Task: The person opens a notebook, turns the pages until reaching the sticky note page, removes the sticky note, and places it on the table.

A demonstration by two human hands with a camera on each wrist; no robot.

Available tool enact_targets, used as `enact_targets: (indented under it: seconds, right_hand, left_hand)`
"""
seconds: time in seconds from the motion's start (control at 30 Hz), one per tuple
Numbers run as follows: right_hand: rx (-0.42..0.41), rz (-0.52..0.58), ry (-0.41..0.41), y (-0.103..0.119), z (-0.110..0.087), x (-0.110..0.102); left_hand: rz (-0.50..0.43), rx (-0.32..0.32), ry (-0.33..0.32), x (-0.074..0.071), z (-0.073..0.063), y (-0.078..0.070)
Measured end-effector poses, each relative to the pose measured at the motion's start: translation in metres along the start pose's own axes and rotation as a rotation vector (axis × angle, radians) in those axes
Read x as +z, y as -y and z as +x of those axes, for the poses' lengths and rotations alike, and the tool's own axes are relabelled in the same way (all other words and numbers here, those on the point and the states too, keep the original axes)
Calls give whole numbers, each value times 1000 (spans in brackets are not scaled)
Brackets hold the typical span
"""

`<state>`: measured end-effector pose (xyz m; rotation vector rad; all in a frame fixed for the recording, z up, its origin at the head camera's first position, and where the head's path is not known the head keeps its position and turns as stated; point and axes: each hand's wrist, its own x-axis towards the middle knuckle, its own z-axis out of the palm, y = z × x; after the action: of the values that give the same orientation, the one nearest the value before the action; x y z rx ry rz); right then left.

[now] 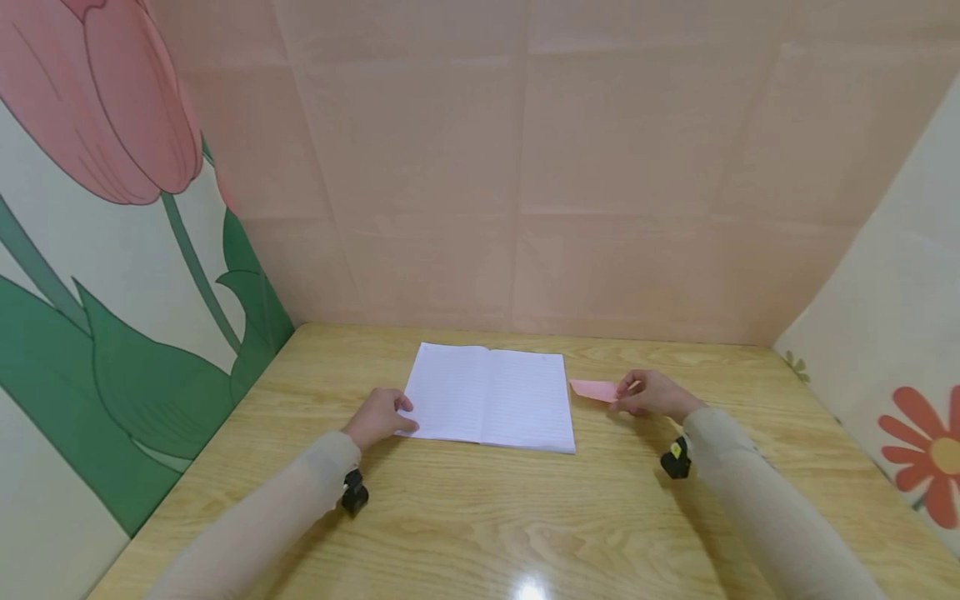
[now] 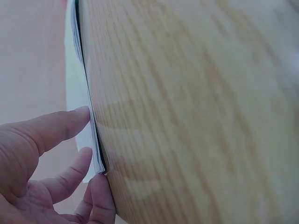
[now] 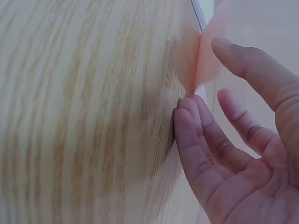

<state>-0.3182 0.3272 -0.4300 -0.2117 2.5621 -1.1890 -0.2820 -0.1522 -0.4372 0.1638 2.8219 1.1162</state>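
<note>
An open notebook [image 1: 525,400] with ruled white pages lies on the wooden table. My left hand [image 1: 378,417] is at its near left corner. In the left wrist view the thumb [image 2: 70,125] touches the page edge, while other fingers rest beside the corner. To the notebook's right is a small pink paper [image 1: 592,390], also visible edge-on in the right wrist view. The right hand [image 1: 648,393] touches the paper's right end, its fingertips [image 3: 186,119] low against the table. The thumb stands apart from those fingertips, and no pinch shows.
The wood-grain table [image 1: 450,508] stretches toward me and to both sides. A plain pinkish wall covering [image 1: 517,183] rises behind it. Side panels carry a painted tulip [image 1: 135,108] and a red flower [image 1: 941,454]. Black wrist cameras hang under both wrists.
</note>
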Motion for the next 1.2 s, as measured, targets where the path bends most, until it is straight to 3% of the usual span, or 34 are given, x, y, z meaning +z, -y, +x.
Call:
enact_targets:
  seconds: [1.2]
  right_hand:
    - [-12,31,10,3,-1,-4]
  left_hand:
    - [4,2,0,0,5,4]
